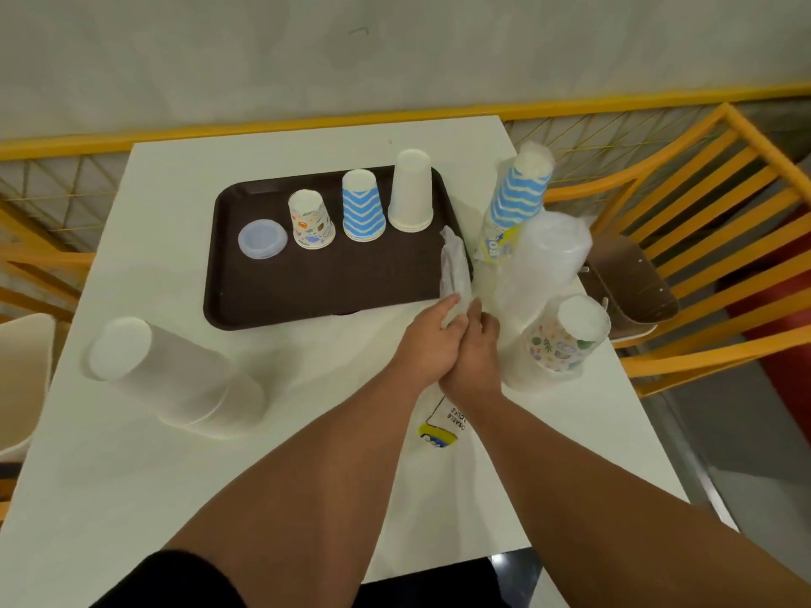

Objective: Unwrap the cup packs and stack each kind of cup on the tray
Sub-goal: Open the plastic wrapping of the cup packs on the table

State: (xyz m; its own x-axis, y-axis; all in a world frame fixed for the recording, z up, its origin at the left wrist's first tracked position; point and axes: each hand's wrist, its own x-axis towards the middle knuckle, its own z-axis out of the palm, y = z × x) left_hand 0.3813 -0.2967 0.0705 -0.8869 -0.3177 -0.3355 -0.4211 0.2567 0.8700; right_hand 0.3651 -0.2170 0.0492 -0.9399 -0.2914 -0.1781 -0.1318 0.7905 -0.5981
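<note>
A dark brown tray lies on the white table. On it stand a stack of clear lids, a patterned cup, a blue zigzag cup and a plain white cup, all upside down. My left hand and my right hand meet at the tray's right front corner, both pinching a crumpled clear plastic wrapper. Right of them stand a wrapped blue zigzag pack, a clear wrapped pack and a wrapped patterned pack. A wrapped white cup pack lies at the left.
A printed plastic wrapper lies flat on the table under my right wrist. Orange chairs stand at the right, with a brown seat close to the table edge. A white chair is at the left. A yellow railing runs behind.
</note>
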